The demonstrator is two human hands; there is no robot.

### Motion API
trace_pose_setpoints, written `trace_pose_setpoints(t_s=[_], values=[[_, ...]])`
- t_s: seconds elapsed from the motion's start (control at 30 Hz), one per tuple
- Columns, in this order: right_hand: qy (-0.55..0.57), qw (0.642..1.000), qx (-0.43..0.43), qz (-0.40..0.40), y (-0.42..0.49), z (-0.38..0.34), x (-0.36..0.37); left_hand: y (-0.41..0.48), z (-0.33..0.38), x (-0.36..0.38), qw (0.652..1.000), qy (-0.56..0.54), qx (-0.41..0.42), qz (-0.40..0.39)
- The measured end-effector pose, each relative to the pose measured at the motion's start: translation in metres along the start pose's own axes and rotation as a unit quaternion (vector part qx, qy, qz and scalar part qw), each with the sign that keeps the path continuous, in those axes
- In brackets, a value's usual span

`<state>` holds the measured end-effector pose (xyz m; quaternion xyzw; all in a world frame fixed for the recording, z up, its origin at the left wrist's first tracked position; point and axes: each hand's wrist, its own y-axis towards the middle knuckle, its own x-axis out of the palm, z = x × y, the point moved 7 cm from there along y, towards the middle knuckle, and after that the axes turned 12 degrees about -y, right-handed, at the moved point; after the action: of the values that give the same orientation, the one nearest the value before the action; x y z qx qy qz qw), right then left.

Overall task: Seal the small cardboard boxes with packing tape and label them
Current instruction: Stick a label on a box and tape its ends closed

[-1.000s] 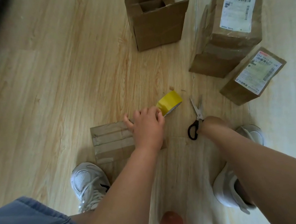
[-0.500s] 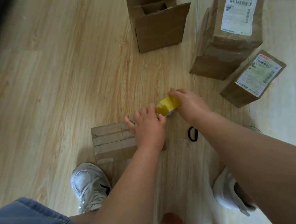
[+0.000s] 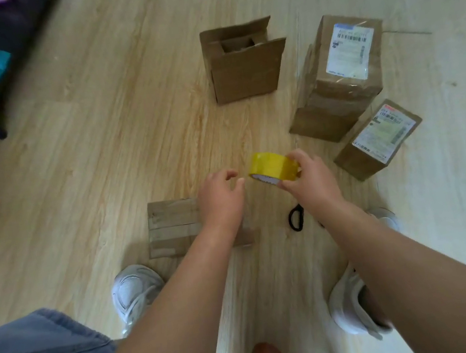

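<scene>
Yellow tape roll (image 3: pixel 272 167) held off the floor in the right grip (image 3: pixel 308 184), fingers curled over its far right edge, thumb beneath. Left grip (image 3: pixel 220 201) just left of the roll, fingers and thumb curled narrow toward it; cannot tell whether pinching a tape end or holding nothing. Under the left wrist, flat brown box (image 3: pixel 172 226) lying on the wooden floor (image 3: pixel 103 165), banded across with tape. Beside the right wrist, black scissors (image 3: pixel 295 218) on the floor, only the handle loop showing, blades hidden by the arm. Farther out: open-topped box (image 3: pixel 243 69) standing upright at the far middle; tall labelled box (image 3: pixel 343 75) at the far right; smaller labelled box (image 3: pixel 380 139) just nearer than it, label up. White shoes (image 3: pixel 135 290) at the near edge, one on either side of the arms.
</scene>
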<state>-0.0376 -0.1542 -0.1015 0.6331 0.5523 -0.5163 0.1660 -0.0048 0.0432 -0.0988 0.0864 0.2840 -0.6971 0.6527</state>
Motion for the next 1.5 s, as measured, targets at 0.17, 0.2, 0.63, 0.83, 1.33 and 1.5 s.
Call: trace_pose_setpoints(t_s=[0.17, 0.2, 0.63, 0.83, 1.33, 1.5], values=[[0.020, 0.999, -0.026, 0.028, -0.026, -0.007, -0.009, -0.012, 0.020, 0.001, 0.998, -0.045, -0.039, -0.008], [0.025, 0.999, -0.030, 0.030, -0.030, -0.008, -0.010, -0.014, 0.022, 0.001, 0.997, -0.064, -0.047, -0.001], [-0.013, 0.993, -0.111, 0.043, -0.066, -0.026, -0.027, -0.034, 0.058, 0.001, 0.997, -0.049, 0.002, -0.051], [0.001, 1.000, -0.024, -0.008, -0.053, -0.006, -0.016, -0.042, 0.059, 0.019, 0.996, -0.049, -0.002, -0.081], [-0.046, 0.998, -0.026, -0.028, -0.028, 0.005, -0.012, -0.003, 0.027, 0.019, 0.995, 0.003, 0.010, -0.099], [-0.155, 0.987, 0.000, -0.044, -0.002, 0.018, 0.009, -0.006, 0.020, 0.012, 0.998, 0.007, 0.037, -0.058]])
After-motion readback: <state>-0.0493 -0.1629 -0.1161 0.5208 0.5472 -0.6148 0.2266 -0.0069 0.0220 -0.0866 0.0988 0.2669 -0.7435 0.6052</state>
